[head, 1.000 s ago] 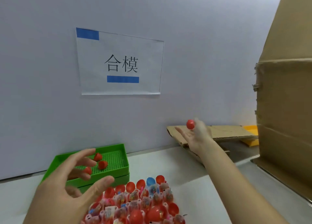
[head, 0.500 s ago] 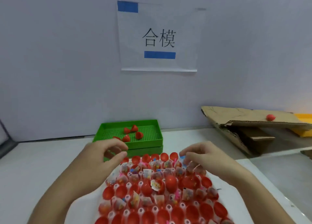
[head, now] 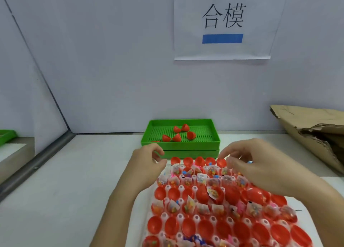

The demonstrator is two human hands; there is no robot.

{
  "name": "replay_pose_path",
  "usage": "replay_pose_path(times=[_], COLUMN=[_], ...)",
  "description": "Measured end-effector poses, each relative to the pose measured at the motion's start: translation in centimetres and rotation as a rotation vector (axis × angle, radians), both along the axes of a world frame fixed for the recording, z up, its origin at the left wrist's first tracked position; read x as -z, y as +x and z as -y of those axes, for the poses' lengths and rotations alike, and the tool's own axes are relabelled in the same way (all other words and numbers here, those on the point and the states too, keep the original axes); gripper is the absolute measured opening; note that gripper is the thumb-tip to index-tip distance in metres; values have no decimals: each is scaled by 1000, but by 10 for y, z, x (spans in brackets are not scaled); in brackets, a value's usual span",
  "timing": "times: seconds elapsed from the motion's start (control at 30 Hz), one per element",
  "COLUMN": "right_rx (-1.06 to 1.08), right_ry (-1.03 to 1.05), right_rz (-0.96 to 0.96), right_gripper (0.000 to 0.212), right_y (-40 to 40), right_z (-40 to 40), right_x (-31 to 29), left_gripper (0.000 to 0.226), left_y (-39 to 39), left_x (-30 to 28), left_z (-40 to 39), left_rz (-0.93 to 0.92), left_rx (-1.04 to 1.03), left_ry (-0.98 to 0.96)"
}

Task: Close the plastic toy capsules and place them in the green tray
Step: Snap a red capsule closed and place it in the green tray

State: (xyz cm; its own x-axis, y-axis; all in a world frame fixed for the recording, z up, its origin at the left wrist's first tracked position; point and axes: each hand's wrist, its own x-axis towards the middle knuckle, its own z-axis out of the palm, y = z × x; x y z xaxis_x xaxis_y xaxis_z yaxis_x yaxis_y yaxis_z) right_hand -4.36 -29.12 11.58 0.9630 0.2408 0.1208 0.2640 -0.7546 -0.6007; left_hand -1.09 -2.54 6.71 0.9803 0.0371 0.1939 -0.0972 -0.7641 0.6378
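A pale wall with a printed paper sign (head: 222,23) backs a white surface (head: 74,181), where the green tray (head: 216,135) sits at the far edge holding a handful of closed red capsules (head: 176,137). A second ago the right hand was stretched out to the torn cardboard (head: 307,123) with a red capsule and the left hung spread over the tray; now both have come back to the far row of the holder sheet (head: 214,205) of open red halves. The left hand (head: 149,163) curls loosely, thumb near forefinger, holding nothing I can see; the right hand (head: 251,163) touches a red half (head: 221,162) with its fingertips, grip unclear. Likely the next capsule is being picked up for closing
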Motion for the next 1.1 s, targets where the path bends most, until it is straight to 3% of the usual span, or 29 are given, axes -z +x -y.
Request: replay_pose_path(times=[0.2,0.43,0.83,1.1], right_rx=[-32,-227,-428,-407], right_ry=[-33,-200,-624,-681], right_rz=[12,-16,-63,-116], right_gripper=[23,20,58,48], right_y=[5,47,89,98], right_z=[-12,-64,-119,-123], right_x=[6,-7,28,24], left_gripper=[9,18,17,20], left_y=[12,18,14,13], left_x=[23,34,35,34], left_z=[2,-1,-4,-4], left_rz=[5,-19,1,-9], left_rx=[-33,-9,33,31], left_ry=[-72,-102,-177,-170])
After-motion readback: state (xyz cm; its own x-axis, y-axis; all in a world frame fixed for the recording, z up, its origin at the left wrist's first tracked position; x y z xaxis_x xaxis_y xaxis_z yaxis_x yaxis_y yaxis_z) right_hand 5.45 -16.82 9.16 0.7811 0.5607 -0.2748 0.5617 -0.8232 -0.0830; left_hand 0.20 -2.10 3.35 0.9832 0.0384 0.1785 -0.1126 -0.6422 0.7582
